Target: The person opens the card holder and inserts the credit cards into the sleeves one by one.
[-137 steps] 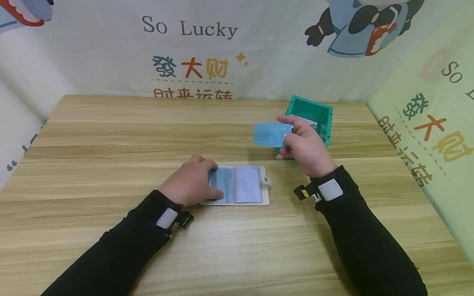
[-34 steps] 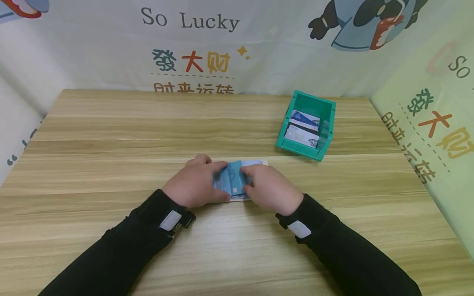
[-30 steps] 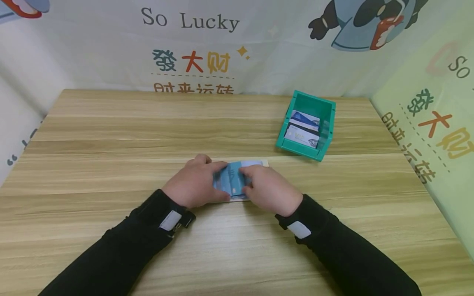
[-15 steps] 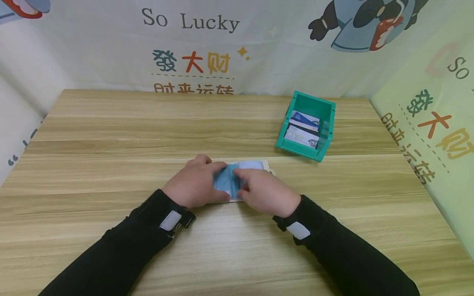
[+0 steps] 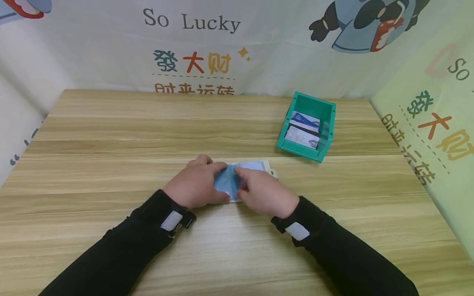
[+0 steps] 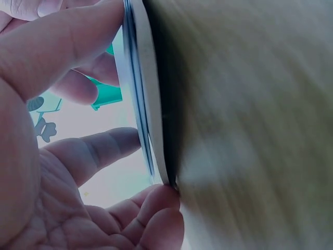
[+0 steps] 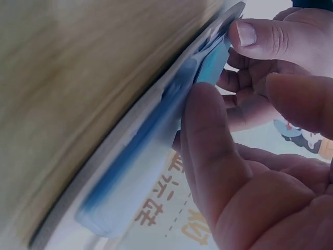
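A small white card holder (image 5: 253,165) lies open on the table, with clear sleeves inside. My left hand (image 5: 194,183) holds its left part, thumb at the near edge and fingers at the far edge. In the left wrist view the holder (image 6: 151,94) shows edge-on between thumb and fingers. A light blue card (image 5: 230,183) lies over the left sleeves, its left end going under the left hand. My right hand (image 5: 266,191) has thumb and index finger at the card's right edge. In the right wrist view the teal card (image 7: 212,63) shows near the fingertips, above the sleeves.
A green plastic bin (image 5: 300,153) stands at the back right with several cards (image 5: 303,137) in it. The holder's snap tab (image 5: 273,173) sticks out to the right, behind the right hand. A printed cloth (image 5: 118,53) hangs along the table's far edge.
My right hand has brought the blue card from beside the green bin to the holder. Over the last second it has shifted slightly left with the card; the left hand stays put.
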`<control>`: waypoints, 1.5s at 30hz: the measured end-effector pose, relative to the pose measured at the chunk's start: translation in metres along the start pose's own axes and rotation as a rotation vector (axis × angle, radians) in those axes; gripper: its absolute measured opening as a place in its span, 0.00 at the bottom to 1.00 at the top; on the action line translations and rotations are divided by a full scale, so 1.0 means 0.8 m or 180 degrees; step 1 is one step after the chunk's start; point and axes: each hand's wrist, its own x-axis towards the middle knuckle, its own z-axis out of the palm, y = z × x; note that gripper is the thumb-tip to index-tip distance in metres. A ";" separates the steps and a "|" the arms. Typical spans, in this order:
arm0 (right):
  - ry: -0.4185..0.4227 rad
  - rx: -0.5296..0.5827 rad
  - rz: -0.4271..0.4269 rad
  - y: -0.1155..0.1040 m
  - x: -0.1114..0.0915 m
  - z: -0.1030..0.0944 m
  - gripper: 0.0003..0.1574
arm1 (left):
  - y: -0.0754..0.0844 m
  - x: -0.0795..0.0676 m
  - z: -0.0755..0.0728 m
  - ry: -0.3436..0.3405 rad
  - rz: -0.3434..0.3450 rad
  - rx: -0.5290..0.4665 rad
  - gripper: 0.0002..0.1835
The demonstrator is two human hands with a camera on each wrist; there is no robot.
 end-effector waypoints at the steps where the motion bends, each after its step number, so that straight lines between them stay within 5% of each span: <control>1: -0.0019 0.0016 -0.0007 0.000 0.000 0.000 0.36 | 0.000 0.000 0.000 -0.0003 -0.0001 -0.0002 0.44; 18: -0.0058 0.0014 -0.0188 0.002 -0.005 -0.012 0.35 | 0.000 0.000 0.000 -0.0008 -0.0025 0.0044 0.45; 28: 0.1211 -0.0168 0.0298 0.045 -0.014 -0.084 0.21 | 0.001 0.001 0.001 0.0012 -0.0082 0.0175 0.44; 32: 0.1516 -0.0288 0.0461 0.073 -0.010 -0.111 0.22 | -0.002 0.002 0.002 0.0048 -0.0092 0.0234 0.44; 45: 0.1165 -0.1038 0.0791 0.138 0.019 -0.136 0.25 | 0.000 0.001 0.001 0.0038 -0.0038 0.0172 0.43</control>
